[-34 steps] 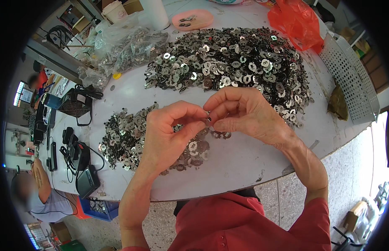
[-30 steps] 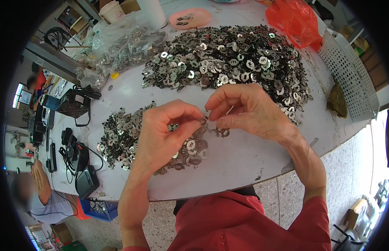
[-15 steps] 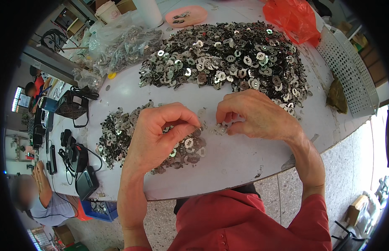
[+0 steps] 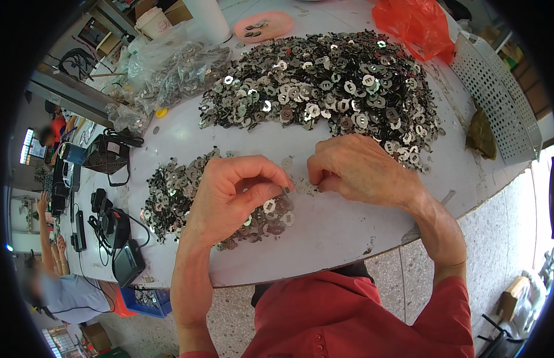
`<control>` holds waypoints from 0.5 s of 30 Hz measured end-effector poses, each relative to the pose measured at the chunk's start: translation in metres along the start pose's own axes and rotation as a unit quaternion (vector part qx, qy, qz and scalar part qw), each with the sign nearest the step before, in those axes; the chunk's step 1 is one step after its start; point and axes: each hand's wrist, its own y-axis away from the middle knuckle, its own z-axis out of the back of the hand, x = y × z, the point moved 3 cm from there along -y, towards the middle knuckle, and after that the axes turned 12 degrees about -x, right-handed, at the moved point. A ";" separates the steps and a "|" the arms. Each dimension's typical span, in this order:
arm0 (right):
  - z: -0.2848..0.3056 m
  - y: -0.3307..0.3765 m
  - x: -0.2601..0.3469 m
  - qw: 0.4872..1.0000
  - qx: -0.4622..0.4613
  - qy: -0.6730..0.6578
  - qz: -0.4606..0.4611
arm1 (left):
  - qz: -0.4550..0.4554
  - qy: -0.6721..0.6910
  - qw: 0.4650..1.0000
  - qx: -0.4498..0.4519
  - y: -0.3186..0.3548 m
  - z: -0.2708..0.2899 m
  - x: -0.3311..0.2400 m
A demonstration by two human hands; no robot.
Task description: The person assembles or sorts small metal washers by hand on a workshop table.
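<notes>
My left hand (image 4: 226,194) pinches a small flat metal piece (image 4: 285,191), seen nearly edge-on, between thumb and forefinger. It hovers over the right side of a smaller pile of slotted metal discs (image 4: 169,185). Across a short gap, my right hand (image 4: 369,173) is bent down to the white table (image 4: 325,238), thumb and fingertips drawn together. Tiny bits (image 4: 307,187) lie by these fingertips; whether something sits between them is hidden. Beyond both hands spreads a large heap of similar slotted metal discs (image 4: 313,83).
A pink dish (image 4: 277,30) with a few discs, clear plastic bags (image 4: 181,68) and a red plastic bag (image 4: 414,27) lie at the back. A perforated white basket (image 4: 497,95) stands right. Black adapters and cables (image 4: 116,230) lie left. Another person (image 4: 68,292) sits far left.
My left hand has shifted slightly right with its metal piece. My right fingertips have drawn closer together at the tiny bits. The person at far left has moved their arms.
</notes>
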 end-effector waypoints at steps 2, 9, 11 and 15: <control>0.000 0.001 0.000 1.000 0.004 -0.006 -0.002 | 0.002 0.027 1.000 0.015 -0.001 -0.001 -0.002; 0.002 0.000 0.001 1.000 -0.002 -0.027 0.004 | -0.006 0.065 0.997 0.028 -0.002 -0.002 -0.001; 0.010 -0.002 0.006 0.999 -0.002 -0.043 0.008 | -0.001 0.067 0.998 0.016 -0.001 -0.003 -0.001; 0.015 -0.006 0.013 0.960 -0.002 -0.273 -0.068 | 0.006 0.012 1.000 0.010 -0.002 0.001 0.004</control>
